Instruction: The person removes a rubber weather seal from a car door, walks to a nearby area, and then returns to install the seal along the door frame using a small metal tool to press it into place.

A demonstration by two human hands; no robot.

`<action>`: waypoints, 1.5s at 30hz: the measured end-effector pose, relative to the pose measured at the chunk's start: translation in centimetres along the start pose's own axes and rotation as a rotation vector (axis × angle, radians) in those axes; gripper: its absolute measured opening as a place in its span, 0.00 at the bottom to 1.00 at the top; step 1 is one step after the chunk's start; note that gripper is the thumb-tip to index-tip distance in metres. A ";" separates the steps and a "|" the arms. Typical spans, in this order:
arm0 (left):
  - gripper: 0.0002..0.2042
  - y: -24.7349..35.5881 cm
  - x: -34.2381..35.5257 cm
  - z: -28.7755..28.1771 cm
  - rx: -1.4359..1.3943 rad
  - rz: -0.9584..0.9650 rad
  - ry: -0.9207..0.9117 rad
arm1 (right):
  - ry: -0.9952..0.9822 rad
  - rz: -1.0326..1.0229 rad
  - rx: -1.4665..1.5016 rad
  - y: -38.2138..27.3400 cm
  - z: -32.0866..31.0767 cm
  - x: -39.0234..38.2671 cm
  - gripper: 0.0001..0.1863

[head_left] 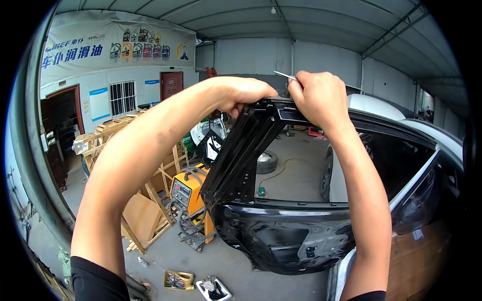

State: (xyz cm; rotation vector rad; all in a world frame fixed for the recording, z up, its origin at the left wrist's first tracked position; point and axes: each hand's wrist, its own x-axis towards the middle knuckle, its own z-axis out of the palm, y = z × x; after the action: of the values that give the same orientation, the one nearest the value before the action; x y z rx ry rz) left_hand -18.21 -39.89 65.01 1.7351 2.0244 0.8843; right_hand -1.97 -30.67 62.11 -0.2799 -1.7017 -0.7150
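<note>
A black car door (281,211), stripped of its inner trim, stands in front of me with its window opening facing me. At the upper left corner of its window frame (240,145), my left hand (246,94) is closed on the edge; most of its fingers are hidden behind the frame. My right hand (321,98) is in a fist just to the right, over the top rail. Out of that fist a thin metal rod (285,75) points left, its other end hidden in the palm.
An orange machine with cables (188,193) stands left of the door, beside wooden crate frames (150,220). On the floor lie a cut yellow container of small parts (178,281) and a white tray (214,289). Beyond the window opening is a loose tyre (267,163); a white car (376,106) stands behind.
</note>
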 end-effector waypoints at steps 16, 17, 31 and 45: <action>0.15 3.3 0.8 1.7 0.138 0.088 -0.037 | 0.304 -0.046 -0.079 1.3 0.5 -0.6 0.16; 0.16 3.9 0.0 2.4 0.145 0.071 -0.014 | 0.395 -0.062 -0.054 1.3 0.8 -0.7 0.17; 0.16 2.1 0.0 0.0 0.159 -0.092 0.380 | 0.378 0.726 1.602 -5.4 9.2 -14.3 0.12; 0.22 4.5 1.2 2.0 0.186 -0.031 0.153 | 0.365 0.602 1.764 -5.3 7.8 -11.0 0.13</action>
State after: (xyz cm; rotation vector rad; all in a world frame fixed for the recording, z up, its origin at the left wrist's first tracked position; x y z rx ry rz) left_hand -13.76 -37.99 66.58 1.7734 2.2924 0.8674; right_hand -8.16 -28.10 49.28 0.5463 -1.2240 1.1642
